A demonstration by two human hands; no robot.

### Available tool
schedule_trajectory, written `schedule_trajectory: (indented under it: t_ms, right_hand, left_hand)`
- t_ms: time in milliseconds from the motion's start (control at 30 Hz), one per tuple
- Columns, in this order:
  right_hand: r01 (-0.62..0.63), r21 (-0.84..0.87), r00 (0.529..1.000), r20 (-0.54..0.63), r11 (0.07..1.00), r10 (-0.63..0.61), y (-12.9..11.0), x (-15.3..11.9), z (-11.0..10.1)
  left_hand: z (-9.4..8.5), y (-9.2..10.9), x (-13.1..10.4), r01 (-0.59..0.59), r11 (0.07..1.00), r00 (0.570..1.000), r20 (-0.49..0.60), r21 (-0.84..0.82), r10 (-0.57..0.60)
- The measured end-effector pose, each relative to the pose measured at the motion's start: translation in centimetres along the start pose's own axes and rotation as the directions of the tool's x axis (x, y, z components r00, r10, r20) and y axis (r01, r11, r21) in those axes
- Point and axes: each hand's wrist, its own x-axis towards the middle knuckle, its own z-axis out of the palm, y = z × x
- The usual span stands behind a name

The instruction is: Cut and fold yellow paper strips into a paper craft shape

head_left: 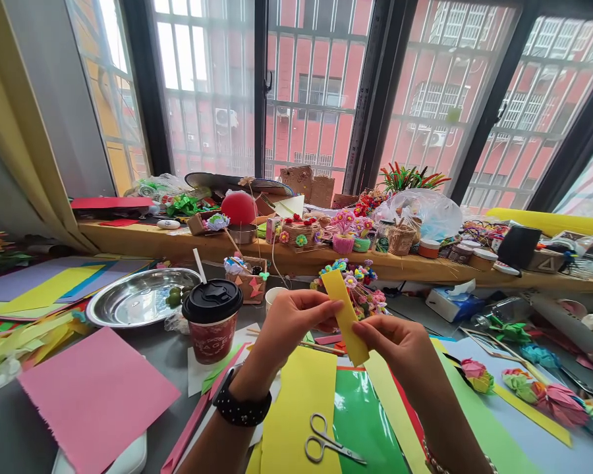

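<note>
Between my two hands a narrow yellow paper strip (347, 319) is held up at a slant above the table. My left hand (296, 322) pinches its left edge near the middle, thumb in front. Lower down, my right hand (395, 339) grips the right edge between thumb and fingers. Below them lie a large yellow paper sheet (299, 388) and a shiny green sheet (363, 415). Small silver scissors (331, 442) rest across both sheets, blades pointing right.
Left of my hands stands a lidded coffee cup (211, 329) with a straw. Behind it is a steel plate (128, 309) holding green fruits. Pink paper (99, 401) lies at front left. Paper flowers (548, 398) are at right. A crowded windowsill (296, 258) runs along the back.
</note>
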Motion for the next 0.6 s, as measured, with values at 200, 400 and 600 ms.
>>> schedule_trajectory:
  t_ms: [200,400,600]
  right_hand:
    - [0.012,-0.059,1.000,-0.004,0.998,-0.012,0.18,0.08,-0.04]
    - [0.039,-0.073,0.999,0.009,0.997,-0.038,0.28,0.13,0.33]
    - [0.007,0.017,1.000,0.025,1.000,-0.008,0.49,0.17,0.87]
  left_hand:
    - [0.00,0.15,-0.17,-0.035,0.999,0.999,-0.001,0.004,0.035]
    - [0.09,-0.11,-0.03,-0.042,0.998,0.998,-0.049,0.035,0.044]
    - [0.09,-0.39,0.15,-0.071,0.995,0.996,-0.041,0.069,0.074]
